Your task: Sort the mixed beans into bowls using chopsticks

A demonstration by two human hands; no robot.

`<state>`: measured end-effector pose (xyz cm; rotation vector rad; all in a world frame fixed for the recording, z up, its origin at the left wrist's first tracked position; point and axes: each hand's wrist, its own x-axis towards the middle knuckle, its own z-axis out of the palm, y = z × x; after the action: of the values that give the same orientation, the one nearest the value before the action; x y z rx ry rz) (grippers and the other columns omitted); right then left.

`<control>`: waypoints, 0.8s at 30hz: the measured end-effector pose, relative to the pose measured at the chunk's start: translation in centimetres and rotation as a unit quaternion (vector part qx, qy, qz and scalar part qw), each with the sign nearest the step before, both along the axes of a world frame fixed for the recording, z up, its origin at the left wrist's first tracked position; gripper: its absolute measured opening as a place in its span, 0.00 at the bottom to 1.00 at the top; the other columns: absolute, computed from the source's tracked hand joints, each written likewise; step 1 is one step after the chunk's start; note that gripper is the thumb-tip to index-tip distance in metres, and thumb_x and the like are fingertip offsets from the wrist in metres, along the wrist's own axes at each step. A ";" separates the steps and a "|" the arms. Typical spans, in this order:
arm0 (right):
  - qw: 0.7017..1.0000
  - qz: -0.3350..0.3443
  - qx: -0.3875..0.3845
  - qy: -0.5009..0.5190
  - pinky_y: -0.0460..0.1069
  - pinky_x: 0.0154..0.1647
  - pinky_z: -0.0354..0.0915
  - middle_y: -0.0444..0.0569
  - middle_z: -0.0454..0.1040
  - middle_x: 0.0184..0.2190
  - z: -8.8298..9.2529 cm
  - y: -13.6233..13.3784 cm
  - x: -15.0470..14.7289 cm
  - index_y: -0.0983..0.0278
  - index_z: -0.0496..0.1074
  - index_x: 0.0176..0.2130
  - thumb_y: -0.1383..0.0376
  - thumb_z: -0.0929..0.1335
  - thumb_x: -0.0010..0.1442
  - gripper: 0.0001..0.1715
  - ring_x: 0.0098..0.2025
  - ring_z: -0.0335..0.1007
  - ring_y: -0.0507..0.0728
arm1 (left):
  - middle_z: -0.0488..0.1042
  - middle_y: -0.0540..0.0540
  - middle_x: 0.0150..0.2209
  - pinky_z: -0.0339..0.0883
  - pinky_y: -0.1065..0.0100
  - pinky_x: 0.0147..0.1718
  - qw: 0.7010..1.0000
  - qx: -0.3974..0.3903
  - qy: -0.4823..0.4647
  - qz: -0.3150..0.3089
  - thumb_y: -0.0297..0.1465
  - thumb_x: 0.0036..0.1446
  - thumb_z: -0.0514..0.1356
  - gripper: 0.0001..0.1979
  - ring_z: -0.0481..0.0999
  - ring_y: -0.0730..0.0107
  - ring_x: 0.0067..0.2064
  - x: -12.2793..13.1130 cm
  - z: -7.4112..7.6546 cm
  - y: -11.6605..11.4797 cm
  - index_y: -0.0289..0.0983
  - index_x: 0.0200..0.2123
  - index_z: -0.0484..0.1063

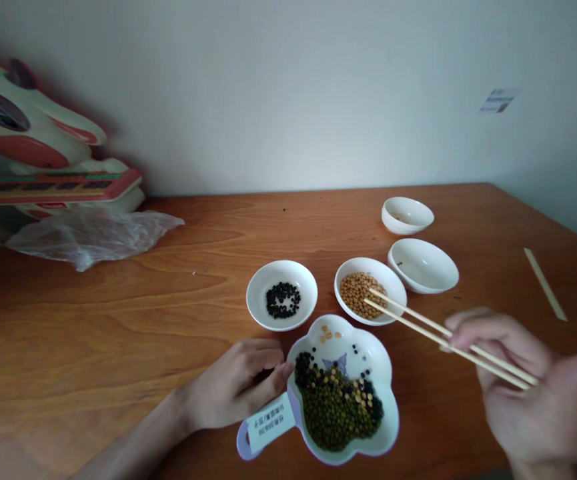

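My right hand is closed around a pair of chopsticks. Their tips are apart over a white bowl of yellow soybeans; I see no bean pinched between them. With fingers curled, my left hand grips the left edge of a paw-shaped dish, just above its labelled lilac handle. Green beans fill the near part of the dish, mixed with black beans and some soybeans. A few soybeans lie loose near its far edge. Behind the dish, a white bowl contains black beans.
Two more white bowls stand at the back right, with a few specks inside. A pale flat strip lies at the right. At the left are a dog-shaped toy keyboard and a clear plastic bag. A wall closes off the back.
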<state>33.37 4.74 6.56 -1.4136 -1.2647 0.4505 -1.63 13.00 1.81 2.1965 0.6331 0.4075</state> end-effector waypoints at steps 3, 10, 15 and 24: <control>0.998 0.054 -0.017 0.035 0.53 0.31 0.69 0.50 0.74 0.25 -0.2 -1.1 -2.1 0.58 0.78 0.26 0.32 0.50 0.70 0.49 0.32 0.73 0.61 | 0.70 0.50 0.29 0.60 0.68 0.32 1.000 0.002 0.007 -0.002 0.33 0.79 0.50 0.19 0.68 0.72 0.31 0.0 0.0 0.1 0.38 0.31 0.65; 0.985 0.135 -0.110 0.015 0.52 0.31 0.66 0.50 0.72 0.27 -2.7 -0.8 -4.1 0.59 0.72 0.28 0.31 0.44 0.69 0.50 0.32 0.71 0.61 | 0.71 0.49 0.29 0.60 0.68 0.31 1.000 -0.012 0.002 -0.002 0.33 0.78 0.50 0.19 0.68 0.71 0.30 0.0 -0.1 0.2 0.38 0.30 0.65; 0.982 0.150 -0.113 0.007 0.52 0.31 0.65 0.48 0.71 0.27 -3.3 -0.2 -4.4 0.59 0.70 0.29 0.32 0.45 0.70 0.48 0.30 0.68 0.59 | 0.70 0.50 0.29 0.58 0.68 0.30 1.000 -0.002 -0.001 -0.001 0.33 0.78 0.50 0.19 0.67 0.73 0.29 0.1 -0.3 0.2 0.38 0.30 0.64; 0.984 0.130 -0.118 0.037 0.52 0.29 0.69 0.51 0.73 0.26 -4.3 -0.2 -4.3 0.59 0.71 0.27 0.28 0.41 0.66 0.54 0.31 0.72 0.60 | 0.71 0.49 0.28 0.60 0.68 0.30 1.000 0.015 -0.008 -0.010 0.31 0.78 0.50 0.19 0.68 0.72 0.30 0.2 0.2 0.3 0.38 0.30 0.66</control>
<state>29.02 4.56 2.30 -1.4164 -1.3756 0.8459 -1.39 13.28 2.00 2.2249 0.5992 0.4264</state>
